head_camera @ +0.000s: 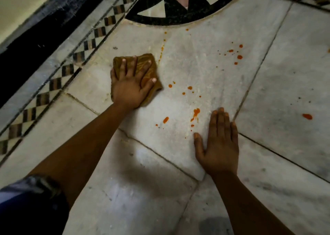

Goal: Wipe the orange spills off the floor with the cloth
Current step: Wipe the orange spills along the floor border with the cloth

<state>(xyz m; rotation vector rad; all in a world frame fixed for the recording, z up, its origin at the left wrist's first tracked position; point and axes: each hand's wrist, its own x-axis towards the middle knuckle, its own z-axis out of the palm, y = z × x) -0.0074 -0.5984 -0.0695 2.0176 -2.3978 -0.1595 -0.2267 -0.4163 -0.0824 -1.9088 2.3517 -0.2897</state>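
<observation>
Cloth (142,68): brown and crumpled, lying on the floor (196,70) left of the frame's centre, beside the checkered border strip (71,70).
Left hand (131,84): flat on top of the cloth, fingers spread wide; its grip is a downward press (not a pinch), with cloth showing past the fingertips and on both sides of the palm.
Right hand (220,145): palm down on bare floor in the lower right of centre, fingers straight and close together, thumb out to the side, holding nothing.
Orange spills (196,112): drops scattered over the pale marble slab between the two hands and above them; one cluster sits toward the upper right, a lone blot lies far right, and a thin trail runs along the seam just right of the cloth.
Floor: grey-white marble slabs with dark seams; a black inlaid circle (178,11) at top centre.
</observation>
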